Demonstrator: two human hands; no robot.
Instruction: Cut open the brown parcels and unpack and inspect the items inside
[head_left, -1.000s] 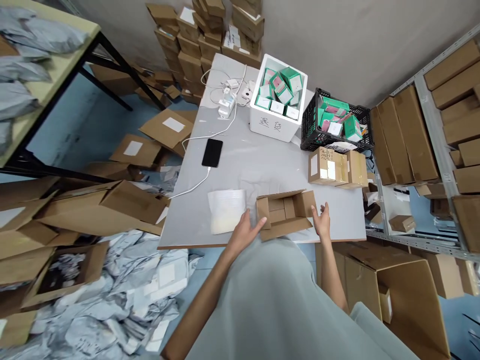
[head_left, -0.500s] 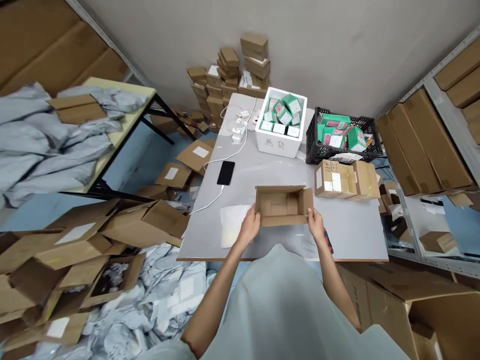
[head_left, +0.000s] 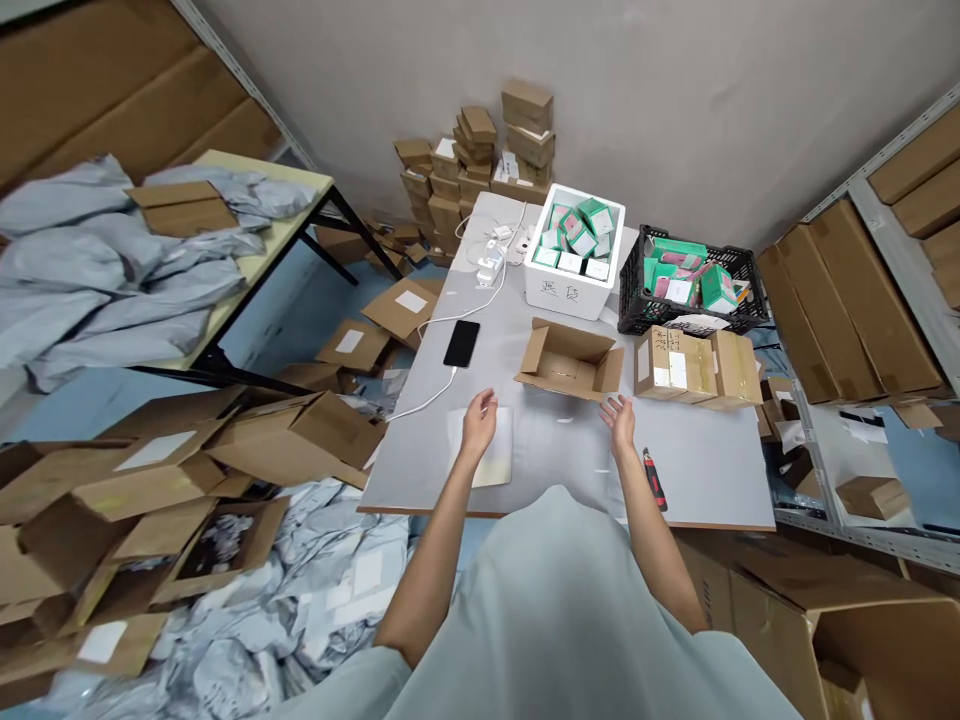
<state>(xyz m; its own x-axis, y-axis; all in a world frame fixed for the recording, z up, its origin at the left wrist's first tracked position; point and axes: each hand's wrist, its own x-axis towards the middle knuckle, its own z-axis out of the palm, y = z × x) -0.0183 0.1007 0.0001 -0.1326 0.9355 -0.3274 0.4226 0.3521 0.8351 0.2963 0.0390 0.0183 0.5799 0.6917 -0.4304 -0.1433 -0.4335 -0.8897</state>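
Note:
An open, empty cardboard box (head_left: 568,372) rests on the grey table (head_left: 547,470), its flaps standing up. My right hand (head_left: 619,422) is open just below the box's near right corner, fingers apart; whether it touches the cardboard I cannot tell. To the left, my left hand (head_left: 479,420) hovers over a stack of white sheets (head_left: 495,455), fingers spread and holding nothing. A red and black utility knife (head_left: 654,480) lies to the right of my right forearm. Farther up the table sits a black phone (head_left: 461,344) with a white cable plugged in.
A white foam box (head_left: 568,292) and a black crate (head_left: 637,310), both holding green and pink cartons, stand at the back. Taped brown boxes (head_left: 694,370) sit at right. Opened cartons (head_left: 300,435) and grey bags (head_left: 300,560) cover the floor at left.
Both hands have let go of the cardboard box, which now sits farther back on the table. My left hand has moved left over the white sheets. The view has shifted slightly.

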